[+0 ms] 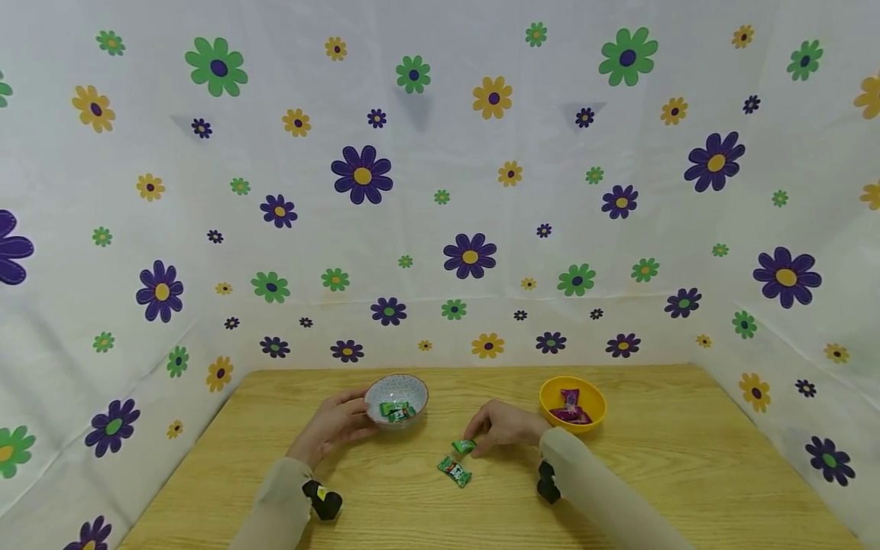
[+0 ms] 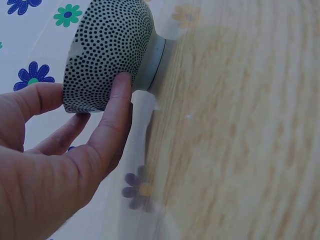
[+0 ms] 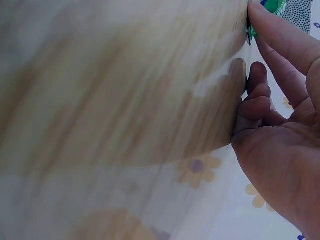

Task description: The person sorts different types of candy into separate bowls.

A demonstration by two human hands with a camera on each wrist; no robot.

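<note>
On the left, a small speckled bowl (image 1: 397, 384) with a reddish rim holds several green-wrapped candies (image 1: 397, 411). My left hand (image 1: 338, 425) holds it by its left side; in the left wrist view, fingers touch the rim and dotted outer wall of the bowl (image 2: 112, 55). Near the middle of the table, my right hand (image 1: 505, 425) pinches a green-wrapped candy (image 1: 464, 445) at its fingertips. Another green-wrapped candy (image 1: 454, 471) lies just in front of it on the wood. In the right wrist view only a bit of green wrapper (image 3: 270, 6) shows beside my fingers.
A yellow bowl (image 1: 595, 426) with several purple-wrapped candies (image 1: 571, 411) stands to the right, behind my right wrist. All this is on a light wooden table (image 1: 385, 504). White flower-printed cloth (image 1: 426, 221) encloses its back and sides.
</note>
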